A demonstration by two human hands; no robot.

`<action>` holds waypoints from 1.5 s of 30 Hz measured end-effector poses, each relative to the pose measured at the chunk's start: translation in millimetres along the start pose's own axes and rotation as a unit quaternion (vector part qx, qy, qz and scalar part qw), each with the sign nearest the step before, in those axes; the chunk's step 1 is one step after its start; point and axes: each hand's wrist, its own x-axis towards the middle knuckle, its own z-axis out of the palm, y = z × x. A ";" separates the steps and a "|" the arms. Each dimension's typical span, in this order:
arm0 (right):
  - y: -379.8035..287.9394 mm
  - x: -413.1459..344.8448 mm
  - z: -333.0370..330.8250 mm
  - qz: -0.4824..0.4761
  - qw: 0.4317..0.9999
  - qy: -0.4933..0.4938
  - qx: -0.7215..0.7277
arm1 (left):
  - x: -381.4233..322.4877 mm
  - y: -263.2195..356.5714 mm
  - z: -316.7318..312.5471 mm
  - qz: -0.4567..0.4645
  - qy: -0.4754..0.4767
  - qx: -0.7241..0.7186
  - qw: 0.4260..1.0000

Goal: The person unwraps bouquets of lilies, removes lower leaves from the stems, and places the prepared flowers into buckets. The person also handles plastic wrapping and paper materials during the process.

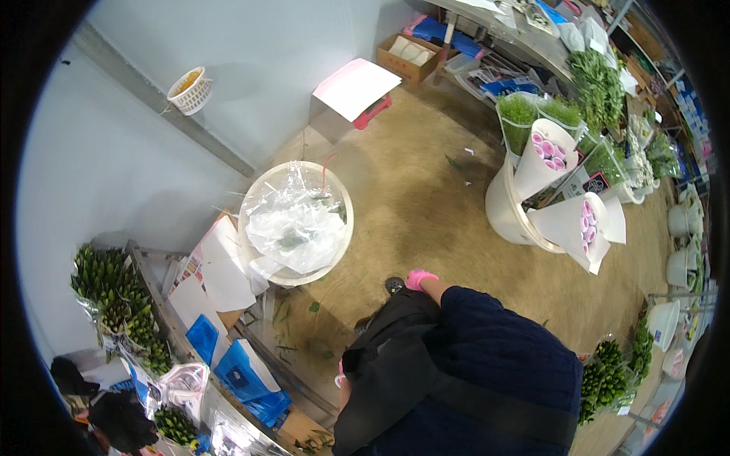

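My right hand [420,280], in a pink glove, hangs beside my dark trouser leg, just above a grey clog [393,285]. Its fingers look curled, but whether they hold anything is hard to see. Most of my left hand [340,374] is hidden behind the black apron [393,370]; only a bit of pink glove and a pale band show. On the floor in front of me stands a round white bin [349,245] filled with crumpled clear plastic wrap [296,228]. Leaf scraps [313,306] lie between the bin and my feet.
To the right, a cream bucket [502,208] holds paper-wrapped pink flowers [548,151] and greenery. A bench at left carries bundled green stems [114,296] and blue packages [251,379]; people's heads show beyond it. A white board [356,88] rests on a red stand by the wall.
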 end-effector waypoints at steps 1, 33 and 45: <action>-3.9 1.2 -2.2 -0.013 1.000 0.007 -0.002 | -2.1 -2.9 0.8 -0.006 0.000 -0.002 1.000; -102.6 125.5 92.6 -0.312 0.824 -0.087 -0.465 | -7.6 -54.9 -6.0 -0.065 0.096 -0.238 0.964; -302.3 13.5 171.7 -0.358 0.798 -0.066 -0.480 | -49.3 -160.5 36.6 -0.244 0.133 -0.408 0.870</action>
